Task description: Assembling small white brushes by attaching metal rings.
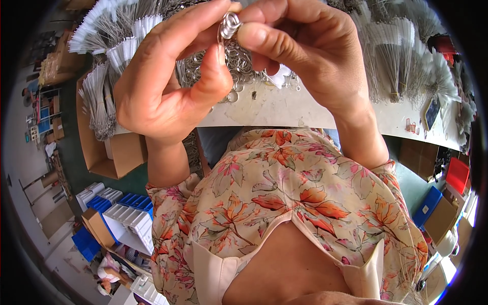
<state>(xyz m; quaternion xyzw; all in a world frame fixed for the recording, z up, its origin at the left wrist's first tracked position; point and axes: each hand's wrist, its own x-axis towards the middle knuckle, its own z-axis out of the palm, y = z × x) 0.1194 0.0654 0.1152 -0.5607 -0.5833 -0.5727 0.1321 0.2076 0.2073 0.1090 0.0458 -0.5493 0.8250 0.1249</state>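
Both of my hands are raised over the near edge of a white table (310, 109). Between their fingertips is a small cluster of shiny metal rings (230, 24). My left hand (168, 76) pinches it from the left, its thumb and index finger bent round a ring. From the right, the thumb of my right hand (315, 56) presses against the cluster, with the other fingers curled behind. Below and behind the hands lies a loose pile of similar metal rings (234, 63), partly hidden by my left hand.
Bundles of thin wire brushes with white bristles stand left (99, 99) and right (394, 61) on the table. A dark flat device (432, 113) lies at the right edge. An open cardboard box (122, 155) sits lower left, near blue-and-white bins (129, 223). Another person (109, 269) is farther off.
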